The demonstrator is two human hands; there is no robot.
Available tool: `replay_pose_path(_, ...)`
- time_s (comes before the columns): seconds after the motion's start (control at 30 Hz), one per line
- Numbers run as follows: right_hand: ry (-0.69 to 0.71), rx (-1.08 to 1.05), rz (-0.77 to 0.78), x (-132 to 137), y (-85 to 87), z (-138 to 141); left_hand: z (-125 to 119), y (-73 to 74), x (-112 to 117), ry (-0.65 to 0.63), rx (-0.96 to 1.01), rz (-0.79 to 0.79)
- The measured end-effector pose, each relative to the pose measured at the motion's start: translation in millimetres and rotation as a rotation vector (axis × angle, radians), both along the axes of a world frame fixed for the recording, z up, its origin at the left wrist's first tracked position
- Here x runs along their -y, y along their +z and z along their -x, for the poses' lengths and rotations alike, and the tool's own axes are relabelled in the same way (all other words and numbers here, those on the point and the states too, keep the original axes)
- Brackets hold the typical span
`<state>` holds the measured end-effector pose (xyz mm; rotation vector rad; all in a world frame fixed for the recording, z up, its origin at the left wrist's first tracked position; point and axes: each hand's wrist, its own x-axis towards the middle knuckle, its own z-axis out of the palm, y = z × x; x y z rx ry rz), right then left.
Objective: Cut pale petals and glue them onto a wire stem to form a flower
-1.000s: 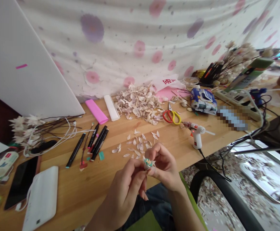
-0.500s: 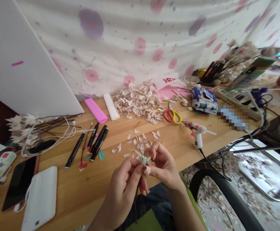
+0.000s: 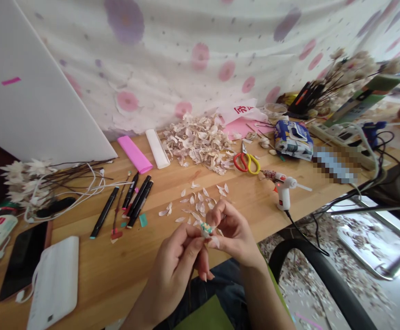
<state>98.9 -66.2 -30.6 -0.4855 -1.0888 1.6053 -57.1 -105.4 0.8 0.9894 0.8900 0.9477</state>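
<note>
My left hand point(image 3: 176, 259) is closed, its thumb and fingers pinching a small handmade flower point(image 3: 205, 228). The flower has a teal and cream centre, and a thin dark stem runs down below the hand. My right hand point(image 3: 237, 234) is closed too, with thumb and forefinger at the flower's right side. A pale petal point(image 3: 214, 241) shows at the right thumb tip, against or very near the flower; contact is hard to make out. Just beyond my fingers, loose petals point(image 3: 201, 196) lie scattered on the wooden table point(image 3: 127, 270).
Behind the loose petals rises a petal heap point(image 3: 200, 142). Scissors point(image 3: 246, 161) and a white glue gun point(image 3: 284, 192) lie to the right, the gun's cord trailing off the edge. Markers point(image 3: 139, 201), a phone point(image 3: 26, 261) and a white power bank point(image 3: 53, 284) are left.
The camera view has shifted slightly. Both hands stay at the flower, which is turned a little so more of its teal centre shows.
</note>
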Motion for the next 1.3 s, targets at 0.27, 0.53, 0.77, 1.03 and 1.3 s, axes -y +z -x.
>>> replay_pose_path(0.27,0.042,-0.018,0.038,-3,-0.4,0,7,3.0,0,-0.077,0.084,0.049)
replay_pose_path(0.53,0.01,0.015,0.034,-4,-3.1,-1,9,2.9,2,-0.077,0.059,0.024)
replay_pose_path(0.77,0.007,0.034,0.023,-6,-4.1,-1,6,4.1,1,-0.076,-0.096,-0.096)
replay_pose_path(1.03,-0.04,0.069,0.031,-4,1.9,3,2,5.4,2,0.039,-0.354,-0.294)
replay_pose_path(1.3,-0.131,0.056,0.037,-7,1.3,4,-8,5.4,0,0.101,-0.502,-0.338)
